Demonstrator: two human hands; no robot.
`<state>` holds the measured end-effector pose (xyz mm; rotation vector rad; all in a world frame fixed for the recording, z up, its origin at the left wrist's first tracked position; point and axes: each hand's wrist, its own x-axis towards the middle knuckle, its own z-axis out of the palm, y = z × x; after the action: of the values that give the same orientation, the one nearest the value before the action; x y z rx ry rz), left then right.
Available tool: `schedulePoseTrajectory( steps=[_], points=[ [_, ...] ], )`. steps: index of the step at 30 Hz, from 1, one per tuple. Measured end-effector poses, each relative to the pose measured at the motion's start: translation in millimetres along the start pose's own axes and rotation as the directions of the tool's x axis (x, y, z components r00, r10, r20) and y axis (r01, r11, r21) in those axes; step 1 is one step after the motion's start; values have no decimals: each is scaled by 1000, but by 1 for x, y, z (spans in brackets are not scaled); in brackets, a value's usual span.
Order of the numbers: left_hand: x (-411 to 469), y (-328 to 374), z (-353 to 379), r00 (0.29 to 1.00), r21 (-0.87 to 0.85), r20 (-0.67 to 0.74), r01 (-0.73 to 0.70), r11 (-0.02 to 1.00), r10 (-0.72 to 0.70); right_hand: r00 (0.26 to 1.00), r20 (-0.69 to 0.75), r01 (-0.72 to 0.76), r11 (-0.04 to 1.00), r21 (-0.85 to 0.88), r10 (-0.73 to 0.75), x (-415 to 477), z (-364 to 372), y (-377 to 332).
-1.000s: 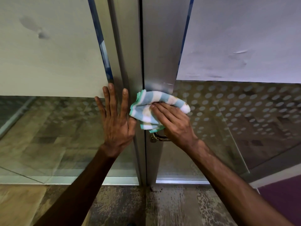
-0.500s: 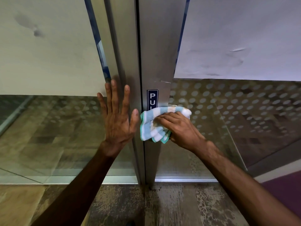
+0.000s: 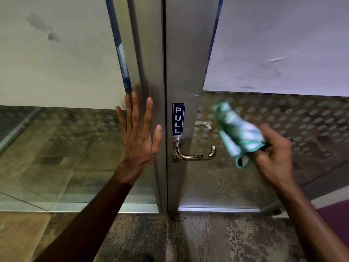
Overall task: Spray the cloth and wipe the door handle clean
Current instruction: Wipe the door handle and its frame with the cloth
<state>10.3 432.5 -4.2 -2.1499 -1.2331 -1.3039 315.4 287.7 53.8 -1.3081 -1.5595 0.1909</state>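
A shiny metal door handle juts from the grey door frame, just under a blue PULL sign. My right hand grips a bunched green-and-white striped cloth, held to the right of the handle and clear of it; both are motion-blurred. My left hand lies flat with fingers spread against the left frame post, left of the handle. No spray bottle is in view.
Glass panels with frosted film and a dotted pattern flank the frame on both sides. A worn, speckled floor runs along the bottom, with a purple surface at the lower right.
My right hand has pulled the cloth off the handle, to the right and slightly up, uncovering the handle and the PULL sign. My left hand has stayed flat on the frame.
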Motion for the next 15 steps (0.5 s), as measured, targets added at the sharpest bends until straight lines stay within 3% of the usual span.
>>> schedulePoseTrajectory(
  steps=[3, 8, 11, 13, 15],
  points=[
    [0, -1, 0, 1000, 1, 9, -4, 1000, 4, 976, -213, -45, 999, 5, 45, -1, -6, 1],
    [1, -1, 0, 1000, -7, -2, -14, 1000, 14, 941, -311, 110, 990, -84, -131, 8, 30, -17],
    [0, -1, -3, 1000, -31, -20, -15, 999, 14, 934, -138, 306, 938, -161, -328, 23, 59, -20],
    [-1, -2, -5, 1000, -37, -9, -11, 999, 11, 834, 36, 528, 780, -336, -550, 32, 79, -18],
    [0, -3, -7, 1000, -33, 7, -9, 999, 9, 736, 170, 648, 611, -454, -655, 38, 93, -11]
  ],
)
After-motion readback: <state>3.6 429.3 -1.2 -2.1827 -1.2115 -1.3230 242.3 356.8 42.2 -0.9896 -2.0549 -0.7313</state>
